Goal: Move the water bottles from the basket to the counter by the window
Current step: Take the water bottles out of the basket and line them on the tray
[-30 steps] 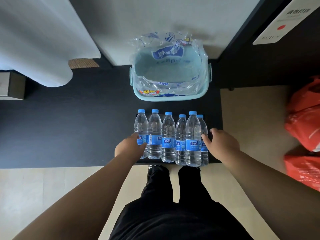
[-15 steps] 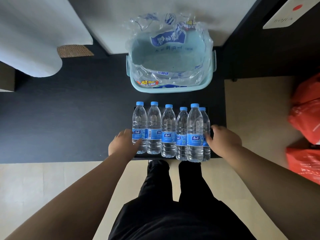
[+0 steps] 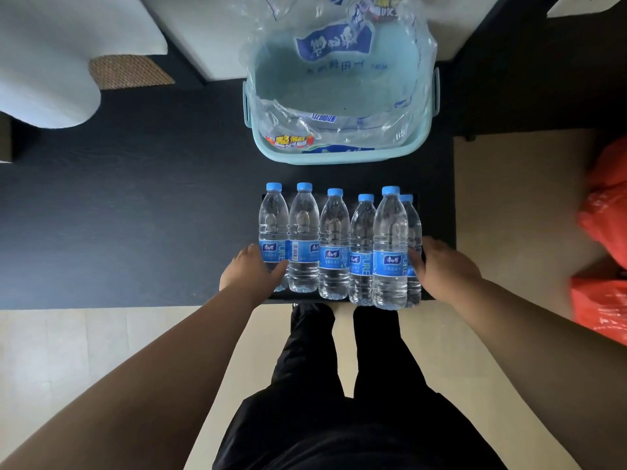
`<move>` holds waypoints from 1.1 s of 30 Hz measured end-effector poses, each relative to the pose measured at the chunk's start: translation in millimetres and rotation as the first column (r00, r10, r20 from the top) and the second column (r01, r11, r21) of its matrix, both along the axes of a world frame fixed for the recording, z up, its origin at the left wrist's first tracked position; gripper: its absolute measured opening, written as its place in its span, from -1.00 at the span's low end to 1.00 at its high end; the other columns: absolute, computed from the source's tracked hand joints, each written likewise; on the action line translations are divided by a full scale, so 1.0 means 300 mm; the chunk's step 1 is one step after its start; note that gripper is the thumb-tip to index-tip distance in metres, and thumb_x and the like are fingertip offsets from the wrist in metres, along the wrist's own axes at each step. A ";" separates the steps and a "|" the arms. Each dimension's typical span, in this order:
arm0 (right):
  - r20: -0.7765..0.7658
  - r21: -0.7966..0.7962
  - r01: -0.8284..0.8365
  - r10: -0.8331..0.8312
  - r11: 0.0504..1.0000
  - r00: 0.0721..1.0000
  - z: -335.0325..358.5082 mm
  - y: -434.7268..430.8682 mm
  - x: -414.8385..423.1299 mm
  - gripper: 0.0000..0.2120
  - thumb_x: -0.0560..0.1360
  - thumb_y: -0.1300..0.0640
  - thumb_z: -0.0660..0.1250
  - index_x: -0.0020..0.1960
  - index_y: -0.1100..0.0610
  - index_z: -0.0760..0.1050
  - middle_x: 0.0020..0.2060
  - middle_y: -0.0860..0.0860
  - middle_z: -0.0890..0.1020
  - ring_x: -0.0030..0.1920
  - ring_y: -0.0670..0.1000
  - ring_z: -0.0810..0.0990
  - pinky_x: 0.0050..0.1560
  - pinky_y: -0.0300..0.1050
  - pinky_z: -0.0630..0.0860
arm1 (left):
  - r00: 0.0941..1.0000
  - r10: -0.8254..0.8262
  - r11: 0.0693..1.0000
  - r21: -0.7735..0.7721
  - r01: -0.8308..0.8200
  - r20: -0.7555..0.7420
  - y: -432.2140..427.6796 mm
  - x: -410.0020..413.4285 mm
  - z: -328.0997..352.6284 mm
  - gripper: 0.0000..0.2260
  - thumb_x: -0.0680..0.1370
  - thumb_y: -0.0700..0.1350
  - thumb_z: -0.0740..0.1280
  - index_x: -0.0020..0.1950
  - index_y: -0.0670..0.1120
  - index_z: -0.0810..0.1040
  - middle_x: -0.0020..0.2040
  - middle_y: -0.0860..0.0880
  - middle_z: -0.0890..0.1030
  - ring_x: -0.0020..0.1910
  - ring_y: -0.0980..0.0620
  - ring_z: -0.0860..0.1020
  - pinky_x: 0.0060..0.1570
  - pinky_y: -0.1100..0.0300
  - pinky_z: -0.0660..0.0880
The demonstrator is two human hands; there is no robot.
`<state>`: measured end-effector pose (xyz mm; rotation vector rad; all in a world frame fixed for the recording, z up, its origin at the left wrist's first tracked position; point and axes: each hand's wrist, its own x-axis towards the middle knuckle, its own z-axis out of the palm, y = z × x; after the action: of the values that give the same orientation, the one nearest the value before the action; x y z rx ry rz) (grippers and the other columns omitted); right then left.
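Several clear water bottles (image 3: 334,245) with blue caps and blue labels stand upright in a tight row on the black counter (image 3: 135,215), close to its front edge. My left hand (image 3: 251,271) cups the leftmost bottle (image 3: 273,232), thumb across its label. My right hand (image 3: 441,269) presses against the two bottles at the right end (image 3: 390,245). Behind the row, the pale blue basket (image 3: 339,154) holds only crumpled clear plastic wrap (image 3: 325,45); no bottle shows inside it.
A darker rectangular patch lies under the bottles. A white curtain (image 3: 51,56) hangs at the back left, above a woven brown patch (image 3: 129,71). Orange plastic bags (image 3: 607,232) sit on the floor at the right. My dark-trousered legs (image 3: 339,385) stand against the counter edge.
Both hands stay at the two ends of the row, the left one closing a little more on the end bottle. My head has tipped, so the basket sits higher in view.
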<state>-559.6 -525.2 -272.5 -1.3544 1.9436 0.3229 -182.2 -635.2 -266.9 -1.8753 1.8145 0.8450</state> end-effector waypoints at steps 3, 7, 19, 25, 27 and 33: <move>0.072 0.000 0.118 -0.117 0.993 0.990 -0.003 0.002 0.016 -0.57 0.69 -0.33 0.02 0.17 -0.02 0.44 -0.08 -0.06 0.58 -0.17 0.00 0.59 -0.24 -0.05 0.45 | 0.995 0.077 0.996 0.038 -0.075 -0.063 -0.004 -0.003 -0.008 -0.58 0.48 0.32 0.33 0.13 0.03 0.50 -0.10 0.05 0.60 -0.22 0.07 0.62 -0.30 0.11 0.59; 0.190 -0.022 0.347 -0.337 0.937 0.922 -0.003 0.005 0.070 -0.64 0.71 -0.25 0.08 -0.07 -0.06 0.45 -0.20 0.00 0.57 -0.27 0.00 0.54 -0.32 -0.12 0.32 | 0.973 0.181 0.983 0.012 -0.182 -0.139 0.001 -0.022 -0.021 -0.68 0.45 0.26 0.36 0.02 0.06 0.54 -0.09 0.05 0.58 -0.22 0.09 0.61 -0.30 0.13 0.57; 0.313 0.156 0.805 -0.802 0.572 0.509 -0.020 -0.025 0.176 -0.62 0.72 -0.08 0.09 0.29 0.10 0.56 0.29 0.26 0.56 0.13 0.22 0.65 0.13 0.12 0.61 | 0.714 0.682 0.729 0.074 -0.680 -0.157 0.030 -0.136 -0.049 -0.59 0.38 0.30 0.36 0.00 0.01 0.46 0.02 0.03 0.42 -0.11 -0.03 0.59 -0.04 -0.08 0.62; 0.299 0.224 0.810 -0.829 0.542 0.473 -0.007 -0.038 0.182 -0.63 0.68 -0.13 0.09 0.26 0.00 0.58 0.26 0.18 0.57 0.15 0.18 0.66 0.27 0.23 0.59 | 0.665 0.733 0.680 0.121 -0.724 -0.143 0.041 -0.138 -0.041 -0.49 0.37 0.31 0.35 0.10 -0.04 0.47 0.04 0.01 0.42 -0.07 -0.10 0.64 0.02 -0.15 0.65; 0.289 0.232 0.810 -0.834 0.538 0.471 -0.008 -0.034 0.178 -0.66 0.67 -0.08 0.12 0.20 0.04 0.59 0.19 0.18 0.61 0.13 0.21 0.67 0.25 0.27 0.61 | 0.666 0.736 0.677 0.140 -0.722 -0.126 0.072 -0.131 -0.033 -0.45 0.36 0.33 0.33 0.12 -0.06 0.45 0.04 0.01 0.40 -0.06 -0.12 0.64 0.02 -0.18 0.65; 0.223 0.218 0.800 -0.827 0.559 0.517 -0.007 0.032 0.219 -0.69 0.69 0.03 0.08 0.10 0.15 0.55 0.08 0.19 0.64 0.11 0.26 0.63 0.22 0.31 0.57 | 0.686 0.721 0.692 0.168 -0.702 -0.103 0.169 -0.094 -0.037 -0.52 0.49 0.26 0.37 0.16 -0.08 0.39 0.12 -0.04 0.39 0.09 -0.13 0.53 0.18 -0.21 0.55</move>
<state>-493.7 -515.6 -274.7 -0.2587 2.0259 -0.2622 -210.3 -584.6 -278.0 -2.5270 1.0127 1.3542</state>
